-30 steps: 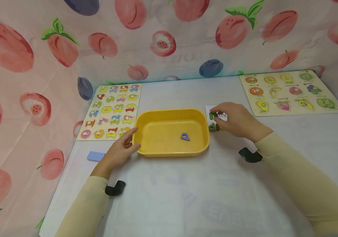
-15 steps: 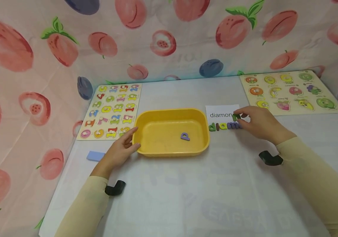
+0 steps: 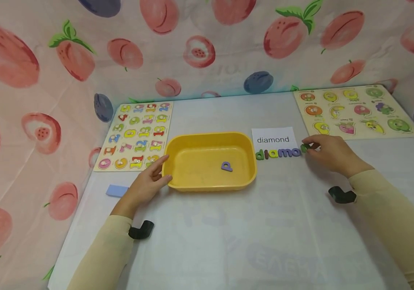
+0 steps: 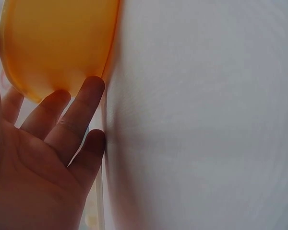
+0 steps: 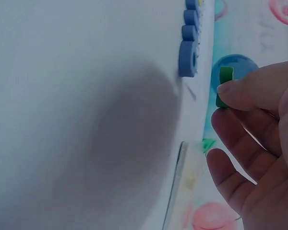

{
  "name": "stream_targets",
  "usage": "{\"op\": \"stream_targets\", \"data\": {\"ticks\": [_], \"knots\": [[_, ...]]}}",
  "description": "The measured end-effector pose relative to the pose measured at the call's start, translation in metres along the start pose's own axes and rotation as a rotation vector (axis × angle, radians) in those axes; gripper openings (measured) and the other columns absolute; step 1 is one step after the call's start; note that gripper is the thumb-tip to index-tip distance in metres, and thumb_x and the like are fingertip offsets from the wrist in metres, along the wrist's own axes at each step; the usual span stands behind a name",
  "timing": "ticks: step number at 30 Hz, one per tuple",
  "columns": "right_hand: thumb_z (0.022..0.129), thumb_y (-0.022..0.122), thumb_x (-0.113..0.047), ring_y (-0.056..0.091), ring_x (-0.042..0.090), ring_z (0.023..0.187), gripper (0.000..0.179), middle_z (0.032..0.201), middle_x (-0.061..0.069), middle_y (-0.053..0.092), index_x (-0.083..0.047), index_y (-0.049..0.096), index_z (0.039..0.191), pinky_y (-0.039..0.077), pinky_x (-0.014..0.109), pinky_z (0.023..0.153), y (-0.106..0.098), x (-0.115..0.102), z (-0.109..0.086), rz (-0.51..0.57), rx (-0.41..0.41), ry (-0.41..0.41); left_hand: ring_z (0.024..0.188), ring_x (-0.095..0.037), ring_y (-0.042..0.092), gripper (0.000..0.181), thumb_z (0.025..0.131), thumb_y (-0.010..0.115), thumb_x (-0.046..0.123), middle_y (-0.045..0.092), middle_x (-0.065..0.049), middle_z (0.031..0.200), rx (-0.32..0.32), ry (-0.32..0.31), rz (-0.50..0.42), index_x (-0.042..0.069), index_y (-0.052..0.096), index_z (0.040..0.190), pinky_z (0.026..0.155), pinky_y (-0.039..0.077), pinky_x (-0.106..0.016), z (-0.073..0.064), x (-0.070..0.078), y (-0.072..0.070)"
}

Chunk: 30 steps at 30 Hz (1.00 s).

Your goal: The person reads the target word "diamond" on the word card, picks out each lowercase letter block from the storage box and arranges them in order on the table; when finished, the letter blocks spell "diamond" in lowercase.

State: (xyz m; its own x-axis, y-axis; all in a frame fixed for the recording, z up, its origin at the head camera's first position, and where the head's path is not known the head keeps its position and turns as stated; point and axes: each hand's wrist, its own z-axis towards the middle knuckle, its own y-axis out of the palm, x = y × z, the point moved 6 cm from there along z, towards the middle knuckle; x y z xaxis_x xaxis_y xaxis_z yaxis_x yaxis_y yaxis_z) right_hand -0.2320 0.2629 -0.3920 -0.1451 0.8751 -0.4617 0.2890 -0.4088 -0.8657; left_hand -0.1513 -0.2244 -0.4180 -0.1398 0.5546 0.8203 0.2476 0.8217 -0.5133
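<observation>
In the head view my right hand (image 3: pixel 333 153) pinches a small green letter piece (image 3: pixel 304 148) between thumb and fingers, just right of a row of coloured letter pieces. In the right wrist view the green piece (image 5: pixel 225 76) appears edge-on, above the table surface. The row reads "diamo", ending in a purple o (image 3: pixel 296 152), below a white card (image 3: pixel 273 138) printed "diamond". My left hand (image 3: pixel 148 182) rests against the left end of a yellow tray (image 3: pixel 210 189), its fingers fairly straight on the outer wall in the left wrist view. A purple letter piece (image 3: pixel 226 166) lies inside the tray.
A number puzzle board (image 3: pixel 134 137) lies behind the left hand, partly beside the tray. At the back right is a fruit puzzle board (image 3: pixel 359 112). A blue block (image 3: pixel 117 190) sits left of the left forearm. Fruit-patterned cloth (image 3: pixel 228 48) hangs behind the white table.
My right hand has moved right along the card with the green letter piece, past the purple o, uncovering the card and the letter row. The left hand and tray stay put.
</observation>
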Motion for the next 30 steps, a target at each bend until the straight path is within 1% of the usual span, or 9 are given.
{"op": "stream_targets", "data": {"ticks": [4,14,20,30], "knots": [[0.098,0.056,-0.010,0.051,0.043,0.109,0.037,0.120,0.026,0.060,0.003,0.058,0.133,0.042,0.064,0.098,0.004,0.007,0.003,-0.002,-0.019,0.028,0.142,-0.033,0.038,0.069,0.097,0.066,0.029,0.027,-0.009,0.163,0.002,-0.004,0.001,0.027,0.033,0.158,0.114,0.032,-0.048,0.000,0.001,0.000],[0.096,0.058,-0.007,0.051,0.041,0.104,0.036,0.115,0.026,0.062,0.002,0.060,0.131,0.045,0.062,0.094,0.012,0.013,0.009,-0.010,-0.022,0.054,0.141,-0.034,0.039,0.069,0.097,0.066,0.027,0.028,-0.010,0.162,0.000,0.003,-0.016,0.027,0.033,0.158,0.113,0.034,-0.048,-0.001,0.002,0.000],[0.096,0.059,-0.007,0.052,0.041,0.103,0.036,0.113,0.025,0.063,0.002,0.061,0.130,0.045,0.061,0.094,0.016,0.013,0.010,-0.017,-0.031,0.042,0.141,-0.034,0.039,0.069,0.097,0.067,0.027,0.029,-0.009,0.162,-0.002,-0.004,-0.023,0.027,0.033,0.158,0.113,0.034,-0.048,-0.001,0.001,0.000],[0.095,0.060,-0.008,0.054,0.040,0.100,0.035,0.110,0.025,0.064,0.004,0.062,0.127,0.045,0.061,0.094,0.019,0.008,0.010,-0.025,-0.039,0.019,0.141,-0.033,0.040,0.069,0.097,0.067,0.027,0.029,-0.010,0.162,-0.001,0.004,-0.020,0.026,0.033,0.158,0.113,0.035,-0.047,-0.002,0.002,0.000]]}}
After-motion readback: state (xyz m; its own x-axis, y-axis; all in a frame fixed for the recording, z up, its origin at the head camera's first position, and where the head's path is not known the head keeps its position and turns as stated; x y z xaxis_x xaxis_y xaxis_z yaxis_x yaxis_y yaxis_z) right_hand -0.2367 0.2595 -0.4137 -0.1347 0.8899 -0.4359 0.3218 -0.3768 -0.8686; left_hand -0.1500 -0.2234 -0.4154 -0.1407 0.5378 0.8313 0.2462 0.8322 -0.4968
